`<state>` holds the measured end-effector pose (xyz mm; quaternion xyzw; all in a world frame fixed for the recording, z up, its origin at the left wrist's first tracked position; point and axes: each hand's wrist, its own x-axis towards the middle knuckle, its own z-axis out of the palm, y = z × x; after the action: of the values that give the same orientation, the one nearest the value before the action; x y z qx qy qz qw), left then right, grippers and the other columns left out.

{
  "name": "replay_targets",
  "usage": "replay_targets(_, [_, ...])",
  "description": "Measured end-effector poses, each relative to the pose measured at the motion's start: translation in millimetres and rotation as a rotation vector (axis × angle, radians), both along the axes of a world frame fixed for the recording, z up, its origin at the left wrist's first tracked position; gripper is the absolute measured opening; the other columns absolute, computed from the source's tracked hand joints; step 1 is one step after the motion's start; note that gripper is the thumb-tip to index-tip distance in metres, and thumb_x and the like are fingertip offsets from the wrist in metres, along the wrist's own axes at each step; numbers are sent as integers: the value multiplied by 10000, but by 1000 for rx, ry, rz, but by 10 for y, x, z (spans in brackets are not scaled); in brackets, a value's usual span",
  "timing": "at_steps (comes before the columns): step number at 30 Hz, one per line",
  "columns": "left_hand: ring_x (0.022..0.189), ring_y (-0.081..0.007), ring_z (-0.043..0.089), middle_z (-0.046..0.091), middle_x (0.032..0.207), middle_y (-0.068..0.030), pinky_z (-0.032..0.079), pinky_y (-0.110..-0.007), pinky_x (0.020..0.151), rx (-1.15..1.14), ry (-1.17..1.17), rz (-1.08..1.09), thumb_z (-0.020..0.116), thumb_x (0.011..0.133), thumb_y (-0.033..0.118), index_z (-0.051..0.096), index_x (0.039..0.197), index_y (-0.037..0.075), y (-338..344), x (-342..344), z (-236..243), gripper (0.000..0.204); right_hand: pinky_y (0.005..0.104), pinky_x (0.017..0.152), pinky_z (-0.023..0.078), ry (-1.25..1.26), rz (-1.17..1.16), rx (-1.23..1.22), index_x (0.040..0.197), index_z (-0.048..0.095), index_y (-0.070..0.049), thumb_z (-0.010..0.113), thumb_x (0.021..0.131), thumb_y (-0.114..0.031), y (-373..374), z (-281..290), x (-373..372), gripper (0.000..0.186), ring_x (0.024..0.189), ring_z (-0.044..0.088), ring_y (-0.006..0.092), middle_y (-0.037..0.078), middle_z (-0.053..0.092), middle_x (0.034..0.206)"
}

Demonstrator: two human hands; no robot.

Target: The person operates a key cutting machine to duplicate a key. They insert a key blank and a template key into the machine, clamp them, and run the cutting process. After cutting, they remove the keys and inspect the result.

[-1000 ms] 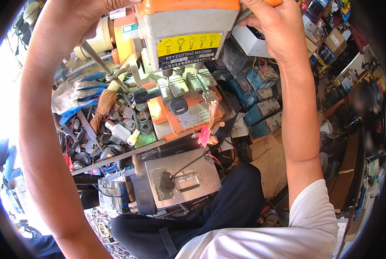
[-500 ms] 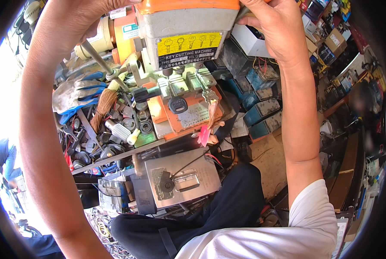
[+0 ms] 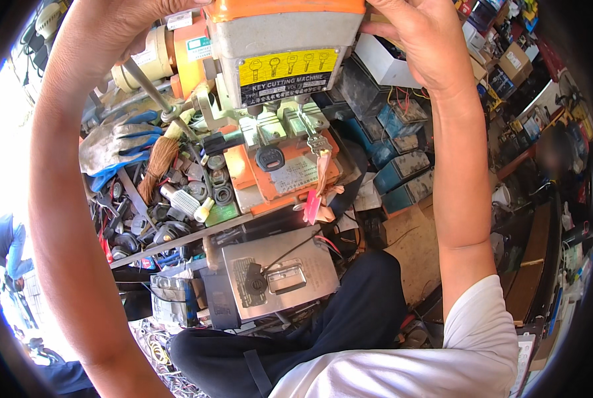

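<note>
A key cutting machine (image 3: 276, 40), grey with an orange top and a yellow picture plate, stands before me. My left hand (image 3: 127, 23) is at its upper left, thumb reaching its top edge, fingers curled where a metal lever rod (image 3: 149, 85) ends. My right hand (image 3: 419, 36) grips its upper right side; the top edge cuts off parts of both hands. Under the head, a black-headed key (image 3: 270, 158) sits in the left clamp (image 3: 262, 128). Another key (image 3: 319, 142) is in the right clamp (image 3: 306, 116), with a pink tag (image 3: 312, 206) hanging from it.
Left of the machine lie a work glove (image 3: 119, 146), a brush (image 3: 160, 162) and many small parts on the bench. A metal case (image 3: 286, 265) sits below the bench edge. Dark batteries (image 3: 402, 176) are stacked at the right. Another person (image 3: 8, 249) is far left.
The machine and its keys appear slightly higher and further left in view. My right fingers shift a little, still at the machine's side. The left hand stays nearly in place.
</note>
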<state>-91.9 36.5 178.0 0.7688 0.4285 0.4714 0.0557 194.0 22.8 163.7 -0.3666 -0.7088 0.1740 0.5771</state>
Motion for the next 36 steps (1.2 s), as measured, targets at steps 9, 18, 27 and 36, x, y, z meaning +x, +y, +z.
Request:
replay_targets(9, [410,-77,500,629,574,-37,357,-237,395,-35,-28,12,898,730,397,633,1305,-114,61,14,5,814,205,649,509,9,58,-70,1198,592,11,708,1019,-291,-16,24,-23,370,790,628,71,41,682,995])
replay_targets(18, [405,-68,465,628,594,-27,335,-232,392,-30,-86,-80,898,756,340,633,1292,-127,163,-29,-29,759,217,622,504,49,91,-21,1178,589,11,720,1010,-306,-48,-13,-66,383,765,616,73,39,671,985])
replay_targets(27, [392,-65,458,645,606,-45,331,-230,379,-46,-80,-18,904,751,356,635,1283,-133,78,-26,24,771,213,552,437,-49,-146,155,904,557,-58,780,969,-304,45,-92,5,339,639,507,42,-36,554,758])
replay_targets(36, [400,-62,448,652,626,-45,328,-229,379,-29,-105,-114,900,765,342,636,1277,-139,61,13,27,750,216,595,487,1,-21,123,1013,580,-31,744,996,-278,109,-121,36,297,702,573,61,-7,615,860])
